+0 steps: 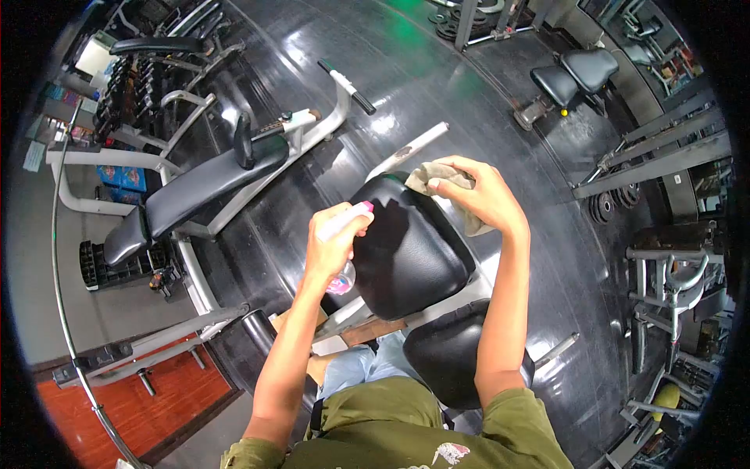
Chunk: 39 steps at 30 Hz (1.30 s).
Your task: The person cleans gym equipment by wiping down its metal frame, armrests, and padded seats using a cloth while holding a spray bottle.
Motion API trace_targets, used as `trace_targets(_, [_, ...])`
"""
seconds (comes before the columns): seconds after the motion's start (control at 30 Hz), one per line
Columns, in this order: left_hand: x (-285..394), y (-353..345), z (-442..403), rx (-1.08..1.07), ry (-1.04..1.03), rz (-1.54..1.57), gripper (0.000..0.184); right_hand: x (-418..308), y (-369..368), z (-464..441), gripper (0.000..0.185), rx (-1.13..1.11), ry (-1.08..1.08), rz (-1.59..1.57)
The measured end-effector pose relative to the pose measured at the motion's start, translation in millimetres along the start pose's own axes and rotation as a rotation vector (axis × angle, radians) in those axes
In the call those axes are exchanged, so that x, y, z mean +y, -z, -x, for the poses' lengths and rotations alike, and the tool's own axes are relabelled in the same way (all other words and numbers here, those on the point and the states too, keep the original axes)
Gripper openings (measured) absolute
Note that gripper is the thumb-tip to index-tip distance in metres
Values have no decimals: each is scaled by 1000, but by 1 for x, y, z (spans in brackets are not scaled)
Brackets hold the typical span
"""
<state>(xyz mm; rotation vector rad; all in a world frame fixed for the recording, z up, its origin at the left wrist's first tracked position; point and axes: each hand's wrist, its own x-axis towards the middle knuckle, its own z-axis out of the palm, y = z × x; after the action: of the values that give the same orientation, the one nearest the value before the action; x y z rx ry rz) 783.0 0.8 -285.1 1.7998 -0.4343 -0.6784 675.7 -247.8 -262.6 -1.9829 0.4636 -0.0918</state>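
My left hand (332, 241) is wrapped round a spray bottle (344, 279) with a white head and a pink nozzle tip. The nozzle points toward a black padded backrest (410, 258) just to its right. In my right hand (488, 195) is a crumpled greyish-beige cloth (437, 177), held at the pad's upper right edge; part of it hangs below my palm. Whether the cloth touches the pad I cannot tell. A second black pad, the seat (445, 352), is nearer my body, partly covered by my right forearm.
A long black bench (211, 187) on a grey-white frame stands to the left, with dumbbells (125, 94) on a rack behind it. Another padded bench (578, 74) is at the far right, beside a metal rack (656, 164). A barbell (58, 258) crosses the left side.
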Motion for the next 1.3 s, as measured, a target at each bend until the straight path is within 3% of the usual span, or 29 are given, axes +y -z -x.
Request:
trace_targets(0.3, [-3, 0, 1, 23, 24, -135, 21, 0, -4, -2, 36, 68, 32, 54])
trace_targets(0.37, [-11, 2, -1, 189, -39, -79, 20, -6, -13, 0, 36, 118, -5, 146])
trace_targets(0.43, [-11, 3, -3, 224, -13, -33, 20, -4, -27, -2, 29, 145, 20, 137])
trace_targets(0.5, [-9, 2, -7, 326, 25, -121, 21, -3, -45, -8, 29, 157, 108, 233])
trace_targets(0.63, [-12, -8, -15, 404, -169, -463, 20, -17, -61, -10, 25, 185, 112, 263])
trace_targets(0.7, [-1, -16, -15, 399, -150, -561, 22, -17, -60, -9, 23, 185, 105, 256])
trace_targets(0.77, [-1, -21, -17, 393, -193, -621, 23, -14, -54, -8, 23, 80, 156, 311])
trace_targets(0.93, [5, -9, -17, 265, -179, -626, 24, -7, -23, -2, 25, -156, 15, 215])
trace_targets(1.07, [0, 6, -29, 198, -249, -538, 25, -4, -28, -10, 24, -102, 42, 193])
trace_targets(1.13, [-6, 7, -34, 218, -307, -517, 25, -8, -44, -17, 25, 106, 74, 284])
trace_targets(1.23, [-23, -1, -39, 235, -361, -453, 26, -9, -62, -26, 22, 215, 114, 325])
trace_targets(1.3, [-33, -12, -41, 324, -458, -565, 24, -7, -61, -24, 30, 170, 39, 316])
